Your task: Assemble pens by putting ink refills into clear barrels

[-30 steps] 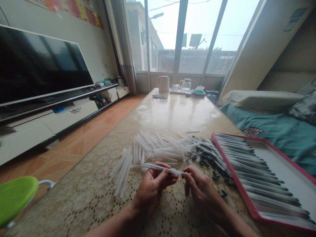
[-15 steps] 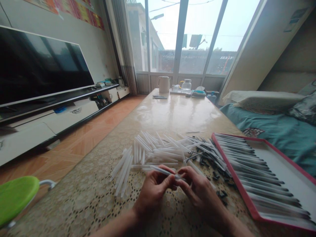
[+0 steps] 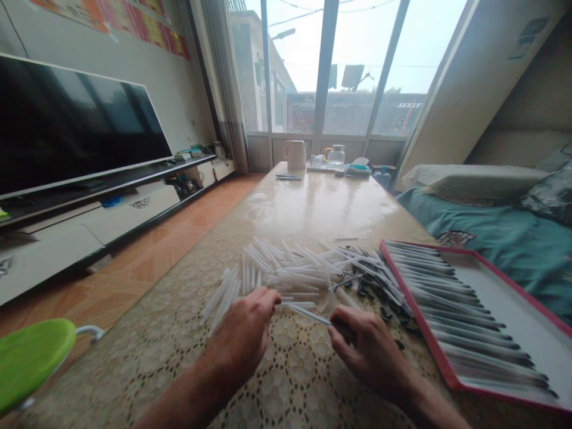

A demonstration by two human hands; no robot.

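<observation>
Through the head camera, I see my right hand (image 3: 373, 348) pinching one end of a slim white plastic tube (image 3: 311, 314) above the patterned cream tabletop (image 3: 179, 298). My left hand (image 3: 245, 326) has its fingers bunched beside the pile of translucent white tubes (image 3: 297, 278); I cannot tell whether they grip anything. A red-rimmed box of dark-tipped pens (image 3: 500, 286) lies to the right.
</observation>
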